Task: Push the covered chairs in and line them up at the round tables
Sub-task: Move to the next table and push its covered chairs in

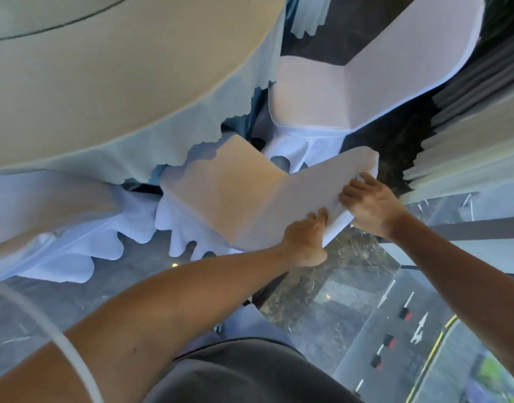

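Two covered chairs sit at the round table [75, 91]; the far chair [322, 91] looks tucked in, the near chair [235, 193] has its seat front just under the cloth hem. Left hand [306, 239] and right hand [369, 203] both clutch its backrest top. Mid-push I'd say, next it needs squaring up with its neighbour.

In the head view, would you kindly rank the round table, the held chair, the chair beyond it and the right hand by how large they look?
1. round table, although it is cropped by the frame.
2. and 3. held chair and chair beyond it: they look alike, and nearness makes ranking unsure.
4. right hand.
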Demonstrator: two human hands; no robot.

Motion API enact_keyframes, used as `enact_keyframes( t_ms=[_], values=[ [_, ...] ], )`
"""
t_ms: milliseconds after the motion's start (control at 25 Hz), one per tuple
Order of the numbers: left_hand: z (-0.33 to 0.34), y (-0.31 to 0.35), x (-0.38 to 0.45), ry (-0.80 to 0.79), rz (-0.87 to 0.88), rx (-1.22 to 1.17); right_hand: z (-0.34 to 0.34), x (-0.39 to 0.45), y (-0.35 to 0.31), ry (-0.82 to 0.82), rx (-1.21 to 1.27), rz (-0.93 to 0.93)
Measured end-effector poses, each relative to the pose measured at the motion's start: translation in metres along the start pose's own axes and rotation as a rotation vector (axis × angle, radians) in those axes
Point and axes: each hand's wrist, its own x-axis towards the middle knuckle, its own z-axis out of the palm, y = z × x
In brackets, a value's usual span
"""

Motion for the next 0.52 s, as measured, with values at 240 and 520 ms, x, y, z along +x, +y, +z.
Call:
enact_keyframes(
  t_ms=[240, 520],
  values=[
    [-0.059, -0.070, -0.019, 0.091, -0.003, 0.128, -0.008, 0.074, -0.048, -0.039, 0.053, 0.181],
    [-0.127, -0.160, -0.043, 0.263, -0.233, 0.180, -0.030, 0.194, -0.090, -0.002, 0.278, 0.162]
  ],
)
